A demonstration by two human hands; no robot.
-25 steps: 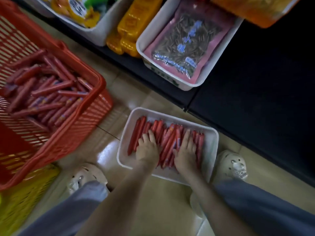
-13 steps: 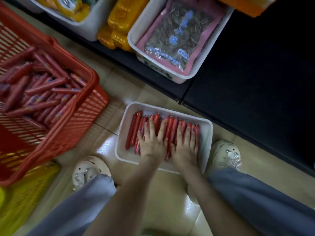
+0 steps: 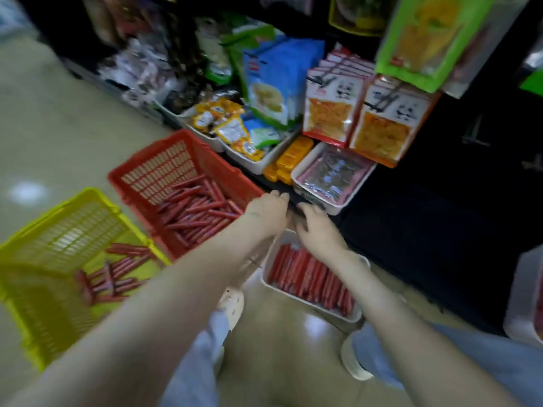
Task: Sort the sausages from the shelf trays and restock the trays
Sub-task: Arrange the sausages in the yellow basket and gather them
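**Sausages (image 3: 308, 277) lined up in the floor tray, baskets still loaded**

- Shelf (image 3: 440, 230): dark, runs along 12 to 3 o'clock, with snack trays and hanging packets. The bare stretch at 3 o'clock looks like the tray's slot (a judgement).
- Yellow basket (image 3: 67, 230): at 9 o'clock on the floor, holding a small loose heap of sausages.
- Red basket (image 3: 164, 168): at 10 o'clock of the tray, holding a larger heap, unsorted.
- White tray (image 3: 311, 304): on the floor between the feet, one tidy row nearly filling it. Filling looks done; reshelving and the basket stock remain.
- Left hand (image 3: 269, 211): at the tray's far end, knuckles curled. Blur hides the grip, so I cannot tell whether it holds anything.
- Right hand (image 3: 318, 230): just beside it, fingers loose, nothing seen in them.

Change: half a second ago both palms lay flat on the row. They have since lifted to 12 o'clock of the tray, and the view has swung up.
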